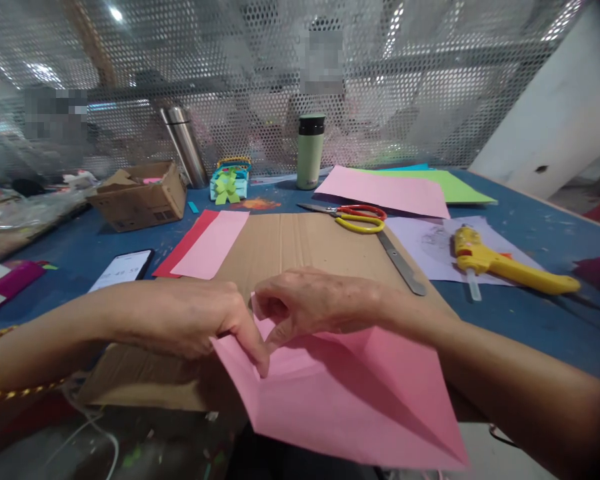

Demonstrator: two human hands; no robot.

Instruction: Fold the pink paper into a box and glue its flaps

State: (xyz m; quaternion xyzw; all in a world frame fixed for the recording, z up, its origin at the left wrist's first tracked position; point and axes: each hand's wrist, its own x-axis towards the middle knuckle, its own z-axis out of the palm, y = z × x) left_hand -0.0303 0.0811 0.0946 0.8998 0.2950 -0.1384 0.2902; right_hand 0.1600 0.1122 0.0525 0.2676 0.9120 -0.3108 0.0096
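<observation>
A folded sheet of pink paper (320,413) spreads below my hands, its near part hanging past the cardboard's front edge. My left hand (195,317) is closed on the paper's left side, with one finger pressing inside the fold. Around the paper's far left edge curls my right hand (315,303), its thumb inside the fold near the left fingertip. The paper stands partly opened, with a slanted crease on its right. Beneath both hands lies a brown cardboard sheet (300,243). Red-and-yellow-handled scissors (363,217) and a metal ruler (403,263) rest on its far right part.
A yellow glue gun (510,263) lies on lilac paper (415,247) at right. Pink and red strips (213,243), a phone (123,267) and a cardboard box (140,197) are at left. Behind stand a green tumbler (310,153), a steel flask (187,147) and coloured sheets (380,190).
</observation>
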